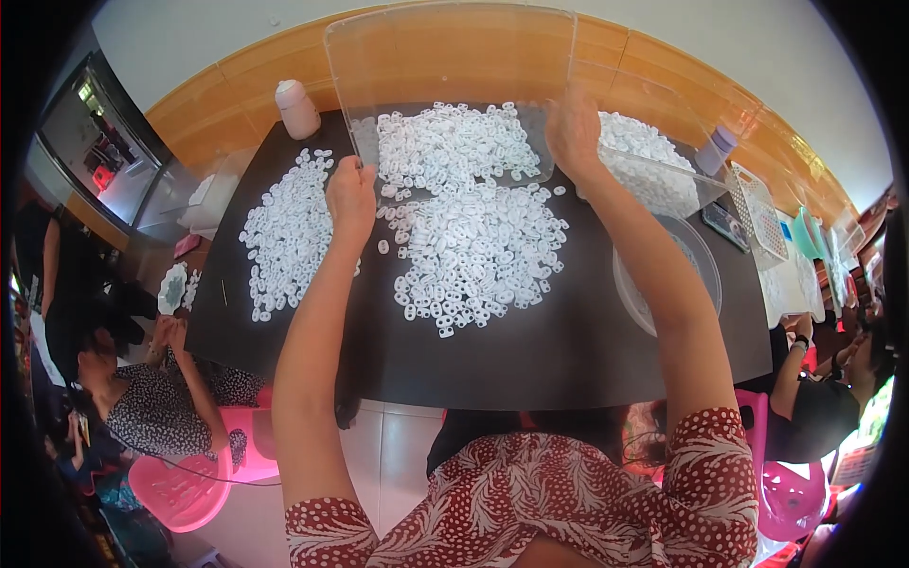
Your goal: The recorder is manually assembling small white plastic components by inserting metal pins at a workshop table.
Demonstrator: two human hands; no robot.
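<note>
I hold a clear plastic bin (445, 57) tipped over the dark table (568, 360). My left hand (350, 194) grips its left corner and my right hand (573, 133) grips its right corner. Small white plastic rings (454, 142) lie inside its lower edge and spread out below it in a large heap (478, 256) at the table's middle. A second heap of the same white rings (284, 232) lies to the left of my left hand.
Another clear bin with white rings (653, 166) stands at the right, with a round clear bowl (696, 260) in front of it. A pink bottle (298, 109) stands at the back left. People sit on pink stools (185, 488) to both sides.
</note>
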